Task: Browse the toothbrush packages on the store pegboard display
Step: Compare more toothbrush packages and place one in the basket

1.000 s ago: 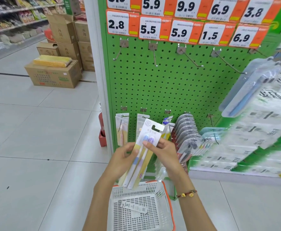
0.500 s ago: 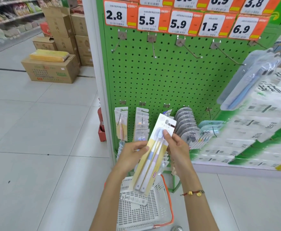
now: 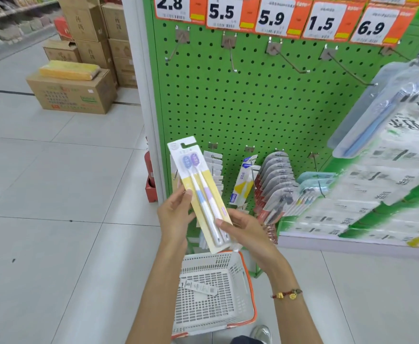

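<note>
Both hands hold one toothbrush package (image 3: 198, 192) upright before the green pegboard (image 3: 253, 108): the left hand (image 3: 172, 214) pinches its left edge at mid-height, the right hand (image 3: 243, 229) grips its lower right corner, above the basket (image 3: 247, 281)

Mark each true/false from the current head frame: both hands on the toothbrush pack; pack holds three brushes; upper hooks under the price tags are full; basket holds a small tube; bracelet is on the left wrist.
1. Both hands hold the two-brush toothbrush pack: true; left hand and right hand grip it.
2. Pack holds three brushes: false, two.
3. Upper hooks are full: false, the four in front are bare.
4. The shopping basket holds a small tube: true.
5. Bracelet on the left wrist: false, the right.
</note>
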`<state>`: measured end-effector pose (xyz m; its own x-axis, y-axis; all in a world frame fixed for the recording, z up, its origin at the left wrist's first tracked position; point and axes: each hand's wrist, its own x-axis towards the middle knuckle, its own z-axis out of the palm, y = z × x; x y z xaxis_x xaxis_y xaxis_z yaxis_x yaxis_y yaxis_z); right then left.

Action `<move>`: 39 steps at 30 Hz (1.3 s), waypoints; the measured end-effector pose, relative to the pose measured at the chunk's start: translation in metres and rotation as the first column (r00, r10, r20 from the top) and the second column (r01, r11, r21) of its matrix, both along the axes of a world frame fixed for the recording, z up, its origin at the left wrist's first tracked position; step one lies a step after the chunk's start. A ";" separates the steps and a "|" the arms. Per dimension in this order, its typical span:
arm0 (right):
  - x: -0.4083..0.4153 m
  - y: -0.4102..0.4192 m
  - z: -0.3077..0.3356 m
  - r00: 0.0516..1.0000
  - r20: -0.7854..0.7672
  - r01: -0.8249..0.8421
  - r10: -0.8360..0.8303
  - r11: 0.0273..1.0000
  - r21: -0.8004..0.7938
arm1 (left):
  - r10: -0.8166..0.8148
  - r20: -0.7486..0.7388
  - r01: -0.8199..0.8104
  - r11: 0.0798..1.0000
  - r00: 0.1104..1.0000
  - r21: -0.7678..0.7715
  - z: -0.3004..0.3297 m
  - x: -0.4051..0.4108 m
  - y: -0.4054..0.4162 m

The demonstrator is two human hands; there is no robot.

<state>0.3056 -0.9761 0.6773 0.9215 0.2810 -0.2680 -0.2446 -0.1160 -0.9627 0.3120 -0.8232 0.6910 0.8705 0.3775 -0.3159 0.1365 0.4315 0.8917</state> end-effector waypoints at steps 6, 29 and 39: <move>0.005 0.006 -0.006 1.000 -0.020 -0.011 0.012 0.999 0.036 | 0.047 0.061 -0.047 0.999 0.997 0.008 0.004 0.004 0.006; 0.010 0.064 -0.015 0.791 0.611 0.375 0.002 0.789 -0.487 | -0.116 0.050 0.100 0.964 0.992 0.245 0.012 0.028 0.014; 0.017 0.055 -0.007 0.926 0.331 -0.056 0.180 0.934 -0.352 | -0.224 0.042 0.216 0.966 0.974 0.141 0.006 0.015 0.054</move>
